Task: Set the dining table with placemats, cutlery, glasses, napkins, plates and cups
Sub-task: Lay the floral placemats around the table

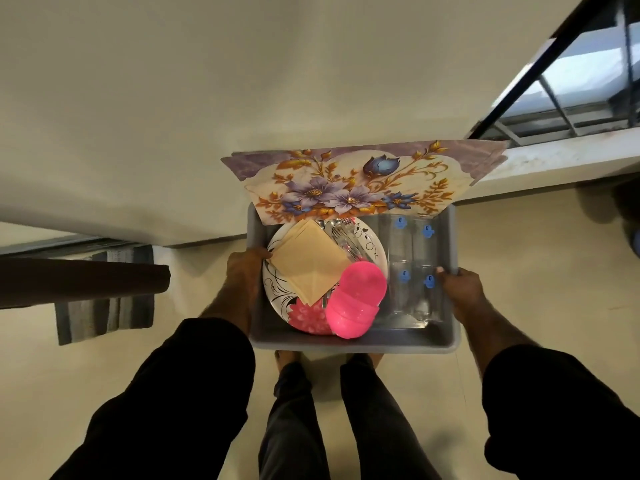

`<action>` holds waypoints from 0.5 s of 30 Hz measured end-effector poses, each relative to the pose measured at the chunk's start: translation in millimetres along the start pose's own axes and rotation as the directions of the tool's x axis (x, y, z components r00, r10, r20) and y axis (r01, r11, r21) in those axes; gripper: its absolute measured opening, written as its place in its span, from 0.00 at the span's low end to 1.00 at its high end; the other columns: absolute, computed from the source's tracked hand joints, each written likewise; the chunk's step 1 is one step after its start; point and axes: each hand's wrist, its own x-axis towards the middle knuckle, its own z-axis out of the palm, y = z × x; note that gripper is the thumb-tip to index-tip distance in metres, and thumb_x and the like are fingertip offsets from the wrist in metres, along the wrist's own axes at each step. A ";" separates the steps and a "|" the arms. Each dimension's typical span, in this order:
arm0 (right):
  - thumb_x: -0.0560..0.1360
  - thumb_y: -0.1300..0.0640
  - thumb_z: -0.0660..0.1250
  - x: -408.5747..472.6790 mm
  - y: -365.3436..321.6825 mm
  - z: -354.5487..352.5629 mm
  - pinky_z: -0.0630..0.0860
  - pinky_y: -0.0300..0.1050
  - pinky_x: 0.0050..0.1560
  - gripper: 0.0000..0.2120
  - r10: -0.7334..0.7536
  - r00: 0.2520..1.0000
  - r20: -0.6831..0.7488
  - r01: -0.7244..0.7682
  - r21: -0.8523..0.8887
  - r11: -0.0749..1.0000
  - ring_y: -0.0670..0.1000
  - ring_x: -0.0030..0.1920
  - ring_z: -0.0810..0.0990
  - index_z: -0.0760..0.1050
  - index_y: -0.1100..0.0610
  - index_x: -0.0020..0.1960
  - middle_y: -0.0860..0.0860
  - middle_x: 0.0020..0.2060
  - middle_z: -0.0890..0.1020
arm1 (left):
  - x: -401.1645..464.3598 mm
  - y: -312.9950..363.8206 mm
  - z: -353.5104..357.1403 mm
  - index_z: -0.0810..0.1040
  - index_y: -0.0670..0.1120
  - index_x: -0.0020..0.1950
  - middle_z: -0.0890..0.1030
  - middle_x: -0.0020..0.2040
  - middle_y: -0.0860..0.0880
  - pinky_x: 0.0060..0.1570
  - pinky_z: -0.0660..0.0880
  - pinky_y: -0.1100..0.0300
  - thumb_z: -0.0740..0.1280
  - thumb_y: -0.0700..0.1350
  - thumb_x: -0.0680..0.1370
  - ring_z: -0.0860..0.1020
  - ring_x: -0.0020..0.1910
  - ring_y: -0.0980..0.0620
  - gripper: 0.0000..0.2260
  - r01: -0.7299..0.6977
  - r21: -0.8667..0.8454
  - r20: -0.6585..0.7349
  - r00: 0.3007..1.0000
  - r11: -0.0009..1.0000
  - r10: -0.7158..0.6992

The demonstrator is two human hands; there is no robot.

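I carry a grey plastic tub [353,342] in front of me. My left hand [242,271] grips its left rim and my right hand [460,289] grips its right rim. Floral placemats [360,181] stand leaning in the tub's far end. Inside lie white patterned plates [375,245] with beige napkins [308,263] on top, cutlery [343,233] beside the napkins, pink cups [356,303], and several clear glasses [412,271] with blue stickers on the right side.
A cream wall [242,98] rises just ahead. A dark brown surface edge [83,282] juts in at left above a striped grey mat [104,306]. A window with black bars [571,98] is at upper right. My legs and feet stand on a beige floor.
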 end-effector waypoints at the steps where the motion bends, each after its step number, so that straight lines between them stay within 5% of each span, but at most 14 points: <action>1: 0.80 0.56 0.73 -6.6 -0.3 -4.9 0.82 0.60 0.61 0.16 0.002 1.000 -0.013 -0.002 0.013 1.000 0.62 0.52 0.85 0.81 0.66 0.62 0.60 0.52 0.85 | -4.2 4.5 -0.5 0.82 0.42 0.59 0.86 0.51 0.41 0.39 0.83 0.53 0.78 0.47 0.66 0.86 0.45 0.41 0.23 -0.017 0.008 0.015 1.000 1.000 0.017; 3: 0.80 0.55 0.73 -20.3 -1.1 -17.8 0.82 0.61 0.61 0.17 0.001 0.999 -0.039 0.001 0.029 1.000 0.63 0.53 0.85 0.81 0.66 0.63 0.60 0.52 0.85 | -15.8 15.8 -2.5 0.85 0.41 0.56 0.88 0.51 0.41 0.39 0.83 0.53 0.78 0.50 0.64 0.87 0.45 0.42 0.23 -0.061 0.068 0.092 0.994 0.996 0.054; 6: 0.80 0.53 0.73 -47.3 -2.9 -40.5 0.82 0.62 0.60 0.18 -0.010 0.997 -0.075 0.014 0.056 0.998 0.64 0.53 0.85 0.81 0.66 0.62 0.61 0.51 0.85 | -57.4 36.7 -9.7 0.84 0.41 0.57 0.85 0.51 0.44 0.40 0.79 0.57 0.73 0.46 0.75 0.82 0.43 0.46 0.13 -0.139 0.123 0.171 0.978 0.983 0.117; 15: 0.80 0.53 0.73 -159.0 26.5 -101.1 0.82 0.51 0.49 0.15 0.097 0.963 -0.252 -0.027 0.267 0.963 0.61 0.46 0.85 0.82 0.65 0.57 0.61 0.47 0.85 | -167.5 87.6 -18.0 0.80 0.37 0.67 0.82 0.67 0.36 0.41 0.75 0.59 0.73 0.45 0.77 0.79 0.48 0.43 0.21 -0.319 0.141 0.281 0.921 0.937 0.271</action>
